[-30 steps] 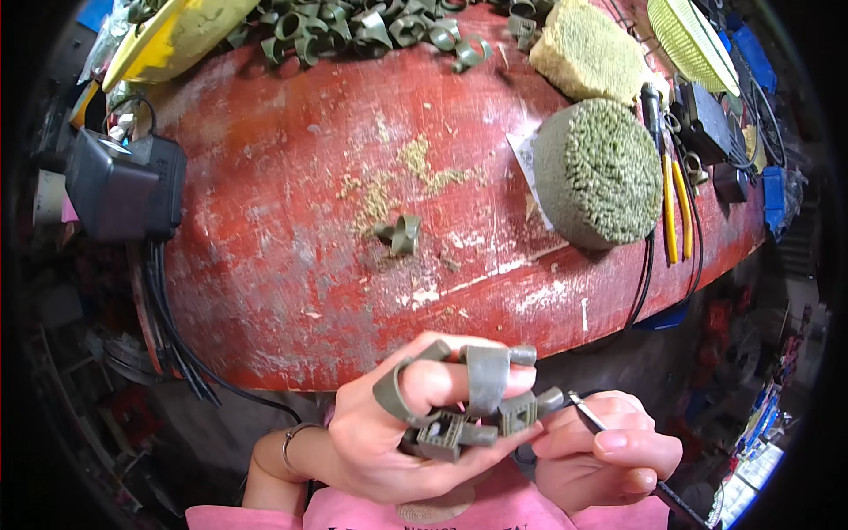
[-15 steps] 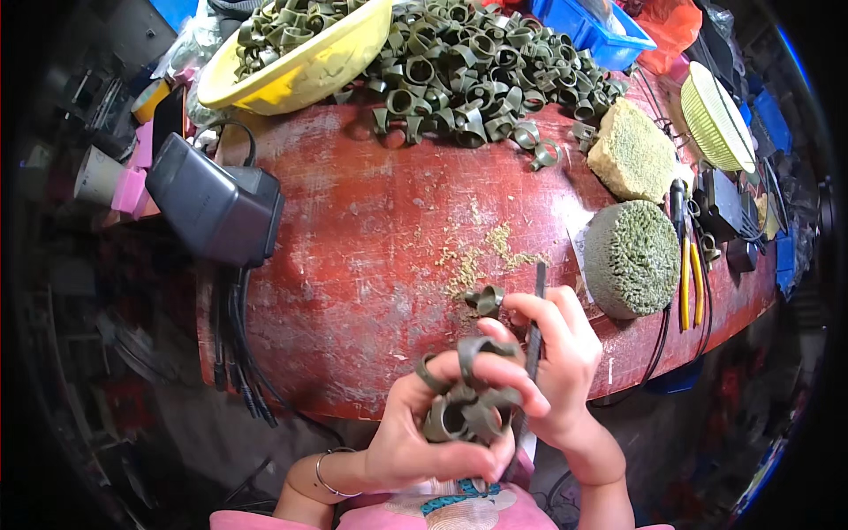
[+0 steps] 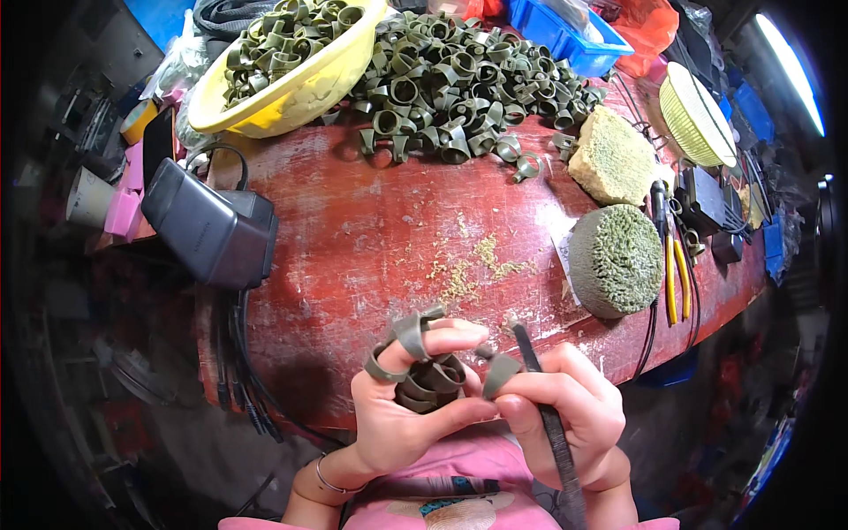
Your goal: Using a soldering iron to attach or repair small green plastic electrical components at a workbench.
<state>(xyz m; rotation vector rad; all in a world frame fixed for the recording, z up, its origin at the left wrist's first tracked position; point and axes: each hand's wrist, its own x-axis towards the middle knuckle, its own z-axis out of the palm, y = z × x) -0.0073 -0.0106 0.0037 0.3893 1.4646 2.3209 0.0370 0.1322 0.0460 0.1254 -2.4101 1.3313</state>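
Observation:
My left hand (image 3: 397, 428) is curled round several dark green rings (image 3: 428, 386). Another green ring (image 3: 410, 336) loops over its raised index finger. My right hand (image 3: 579, 402) grips a long, thin, dark flat tool (image 3: 555, 433), which slants up to a paler tip. Between the thumb and index finger of that hand, a single green ring (image 3: 502, 374) is pinched, seen partly edge-on. Both hands are close together at the table's front edge, with the left thumb tip almost at the right fingers. The exact kind of the tool cannot be made out.
On the red table (image 3: 336, 230) lies a large heap of green rings (image 3: 459, 79), beside a yellow basin (image 3: 300, 97) of more rings. A dark grey device (image 3: 208, 225) stands left. Rightward are a round green block (image 3: 616, 262), a yellowish block (image 3: 612, 157) and yellow-handled pliers (image 3: 677, 278).
My left hand has moved left and turned, uncovering the rings in its palm. My right hand has come lower and nearer, bringing its pinched ring and the tool down.

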